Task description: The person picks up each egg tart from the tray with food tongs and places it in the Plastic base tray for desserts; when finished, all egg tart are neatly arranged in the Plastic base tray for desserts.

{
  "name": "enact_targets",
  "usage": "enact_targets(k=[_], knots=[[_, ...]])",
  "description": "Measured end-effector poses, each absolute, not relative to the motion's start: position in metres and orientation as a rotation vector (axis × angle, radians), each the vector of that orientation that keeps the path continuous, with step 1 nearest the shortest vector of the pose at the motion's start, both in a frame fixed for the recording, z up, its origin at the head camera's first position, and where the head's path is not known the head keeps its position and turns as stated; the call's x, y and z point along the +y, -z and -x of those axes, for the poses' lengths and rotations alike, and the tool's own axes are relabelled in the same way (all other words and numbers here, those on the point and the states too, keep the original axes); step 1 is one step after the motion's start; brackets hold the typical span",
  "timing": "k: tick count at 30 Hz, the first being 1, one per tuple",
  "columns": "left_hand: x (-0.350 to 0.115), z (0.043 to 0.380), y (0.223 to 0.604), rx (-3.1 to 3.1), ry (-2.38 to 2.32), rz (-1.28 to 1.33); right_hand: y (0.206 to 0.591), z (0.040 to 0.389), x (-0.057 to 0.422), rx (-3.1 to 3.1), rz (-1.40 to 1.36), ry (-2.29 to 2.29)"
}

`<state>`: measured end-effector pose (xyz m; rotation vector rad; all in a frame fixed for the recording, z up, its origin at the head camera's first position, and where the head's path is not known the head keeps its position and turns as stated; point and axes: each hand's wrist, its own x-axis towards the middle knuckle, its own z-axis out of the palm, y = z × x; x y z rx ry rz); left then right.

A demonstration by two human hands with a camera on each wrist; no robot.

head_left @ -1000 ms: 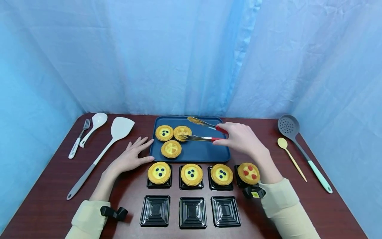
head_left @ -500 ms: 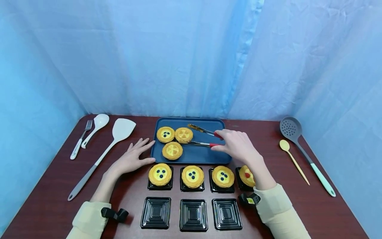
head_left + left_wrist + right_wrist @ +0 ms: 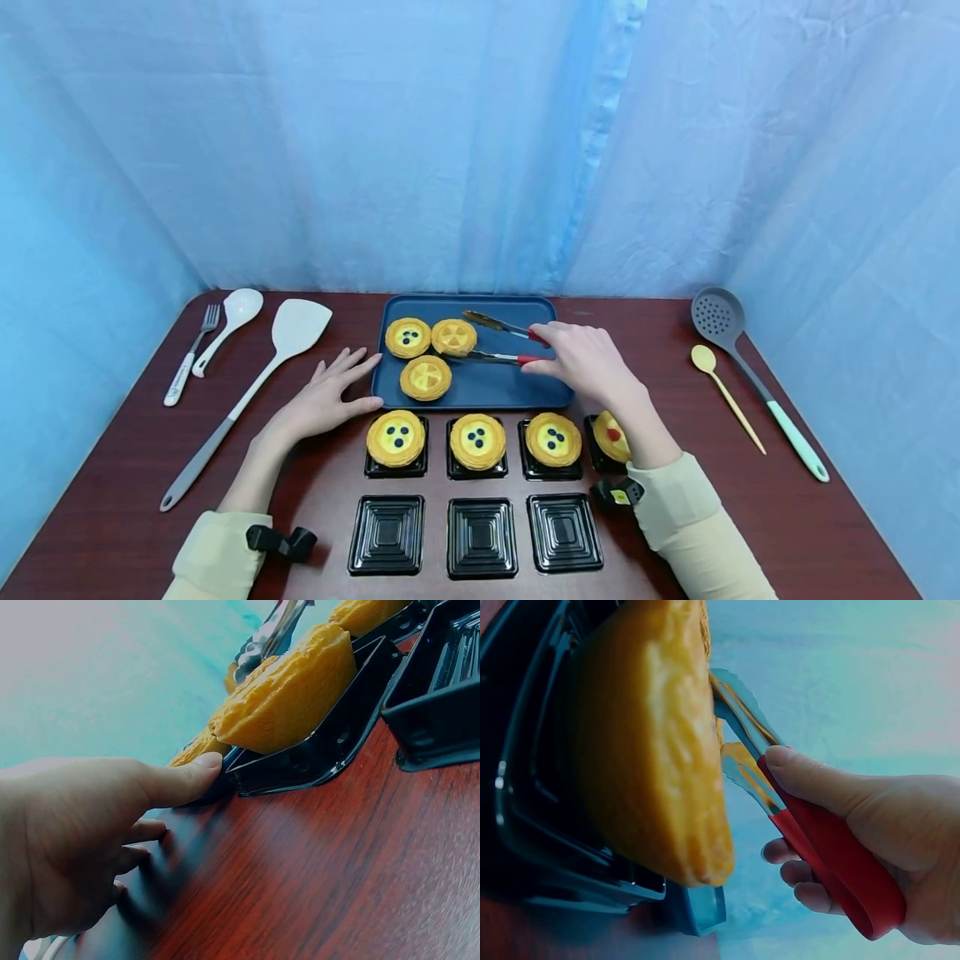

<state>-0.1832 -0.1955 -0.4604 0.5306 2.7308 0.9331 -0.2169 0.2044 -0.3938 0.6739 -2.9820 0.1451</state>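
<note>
My right hand (image 3: 591, 362) grips metal tongs with red handles (image 3: 810, 832), which are spread apart over the dark blue tray (image 3: 517, 390). The tongs' far arm (image 3: 491, 322) reaches behind a tart with a wedge-patterned top (image 3: 453, 335), and the near arm's tip lies at its front edge. Another wedge-topped tart (image 3: 425, 378) and a tart with blueberries (image 3: 408, 337) sit beside it on the tray. My left hand (image 3: 324, 402) has its fingers spread at the tray's left edge, thumb (image 3: 191, 776) near the tray's front corner.
In front of the tray, several tarts, such as a blueberry tart (image 3: 397, 439), sit on black plastic trays; the rightmost tart (image 3: 611, 437) is partly behind my right forearm. Nearer stand more black trays (image 3: 386, 535). A white spatula (image 3: 300, 327) lies left, a slotted ladle (image 3: 718, 317) right.
My right hand has shifted the tongs toward me; the near arm, earlier across the wedge-topped tart, now lies at its front edge. My forearm covers more of the rightmost tart. My left hand stays put.
</note>
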Motion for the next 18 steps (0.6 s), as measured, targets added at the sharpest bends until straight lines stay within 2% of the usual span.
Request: enact_targets(k=[18], knots=[[-0.1958,0.1834,0.4610,2.733,-0.935,-0.534,0.3972,0.2163,0.2026,-3.010,-0.701,-0.164]])
